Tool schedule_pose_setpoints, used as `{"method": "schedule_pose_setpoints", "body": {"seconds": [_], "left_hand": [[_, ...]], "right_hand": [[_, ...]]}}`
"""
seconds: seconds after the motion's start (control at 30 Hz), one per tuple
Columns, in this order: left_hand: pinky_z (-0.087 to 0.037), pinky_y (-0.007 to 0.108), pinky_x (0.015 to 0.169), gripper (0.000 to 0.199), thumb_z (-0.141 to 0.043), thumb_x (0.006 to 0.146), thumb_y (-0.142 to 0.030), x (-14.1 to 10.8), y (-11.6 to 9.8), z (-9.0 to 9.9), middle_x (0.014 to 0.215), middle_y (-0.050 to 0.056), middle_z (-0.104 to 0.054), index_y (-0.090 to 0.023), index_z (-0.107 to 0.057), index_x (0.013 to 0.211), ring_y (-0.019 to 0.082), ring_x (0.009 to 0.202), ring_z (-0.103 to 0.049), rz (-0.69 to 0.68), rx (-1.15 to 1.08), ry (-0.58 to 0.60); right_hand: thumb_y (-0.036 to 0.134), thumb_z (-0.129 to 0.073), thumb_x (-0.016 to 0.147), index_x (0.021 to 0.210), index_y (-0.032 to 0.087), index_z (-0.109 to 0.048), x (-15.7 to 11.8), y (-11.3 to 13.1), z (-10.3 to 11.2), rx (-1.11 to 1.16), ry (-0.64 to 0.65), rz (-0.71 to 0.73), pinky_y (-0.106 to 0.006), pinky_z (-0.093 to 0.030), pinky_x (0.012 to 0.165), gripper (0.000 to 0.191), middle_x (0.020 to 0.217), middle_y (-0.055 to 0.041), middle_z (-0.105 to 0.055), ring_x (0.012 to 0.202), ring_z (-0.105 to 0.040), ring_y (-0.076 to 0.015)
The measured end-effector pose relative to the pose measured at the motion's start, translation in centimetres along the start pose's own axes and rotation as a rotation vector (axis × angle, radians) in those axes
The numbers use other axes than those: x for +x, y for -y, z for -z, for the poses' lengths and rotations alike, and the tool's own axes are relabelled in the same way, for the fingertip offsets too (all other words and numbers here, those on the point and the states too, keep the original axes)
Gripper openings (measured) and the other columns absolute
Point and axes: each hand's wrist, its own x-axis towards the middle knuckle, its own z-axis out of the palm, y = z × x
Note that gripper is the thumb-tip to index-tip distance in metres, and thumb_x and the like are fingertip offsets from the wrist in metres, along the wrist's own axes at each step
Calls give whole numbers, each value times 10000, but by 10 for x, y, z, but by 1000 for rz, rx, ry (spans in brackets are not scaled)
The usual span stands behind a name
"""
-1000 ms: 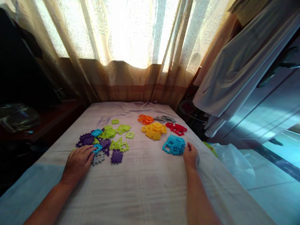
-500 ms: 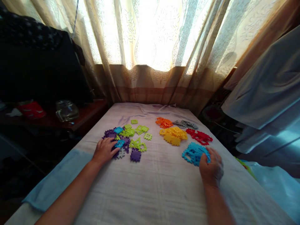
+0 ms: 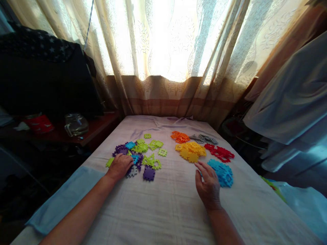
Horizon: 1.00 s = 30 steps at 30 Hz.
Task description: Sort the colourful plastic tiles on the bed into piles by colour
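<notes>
At the near end, broad strip of sheet [image 3: 163,211]. Right hand [image 3: 208,187]: thumb and fingers parted, beside blue pile [image 3: 223,174]. Left hand [image 3: 119,167]: at blue tile [image 3: 135,158], grip can't tell. Beyond: yellow pile [image 3: 190,151]; red pile [image 3: 220,153] near right sheet edge.

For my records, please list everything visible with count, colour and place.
sheet: one, pale, centre
mixed pieces: many, green/purple/blue/grey, sheet's left
colour piles: five, orange/grey/yellow/red/blue, sheet's right
cloth: one, light-blue, left
curtains: count unclear, cream, back
panel: one, black, left
starred cloth: one, dark, atop panel
side table: one, brown, left
jug: one, clear, on side table
container: one, red, beside jug
hanging clothes: several, pale, right
plastic bag: one, bluish, right
left hand: one, at mixed pieces
right hand: one, by blue pile
</notes>
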Motion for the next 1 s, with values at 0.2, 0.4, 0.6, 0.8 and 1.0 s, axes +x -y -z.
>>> {"method": "schedule_pose_setpoints", "body": {"seconds": [0.2,0.4,0.6,0.8,1.0], "left_hand": [[-474,329,843,228,-428,910,-323,5,-2,3,967,57,-721,-222,-632,904,198,911,-657,64,-84,-36],[-486,312,866,260,-432,919,-382,7,-22,-6,1039,48,-708,-228,-627,994,187,966,-655,126,-153,-7],[-461,403,948,388,-652,767,-379,-3,-25,-9,1218,112,-661,-220,-627,1120,286,1115,-610,182,-149,62],[-466,373,938,298,-561,828,-409,0,-25,1,1151,84,-692,-233,-625,1060,253,1078,-633,205,-201,81],[-503,349,881,467,-628,767,-513,2,-88,12,1140,93,-676,-207,-534,1108,227,1025,-642,166,-759,223]], "right_hand": [[214,-488,905,1045,199,-702,-2,2,-5,49,13,14,-439,-519,904,257,1079,-110,-697,1012,-637,-235],[192,-498,895,1058,228,-702,-6,23,-13,167,131,55,-418,-533,902,265,1066,-86,-709,1010,-648,-221],[181,-491,892,1029,236,-709,-7,27,-14,208,174,53,-406,-544,873,263,1039,-82,-716,984,-658,-218],[166,-491,895,1070,227,-694,-5,30,-13,214,177,51,-388,-540,876,276,1036,-79,-717,976,-658,-213],[264,-562,899,1351,242,-530,-4,57,-12,294,273,99,-402,-515,947,454,1220,-109,-640,1110,-602,-227]]}}
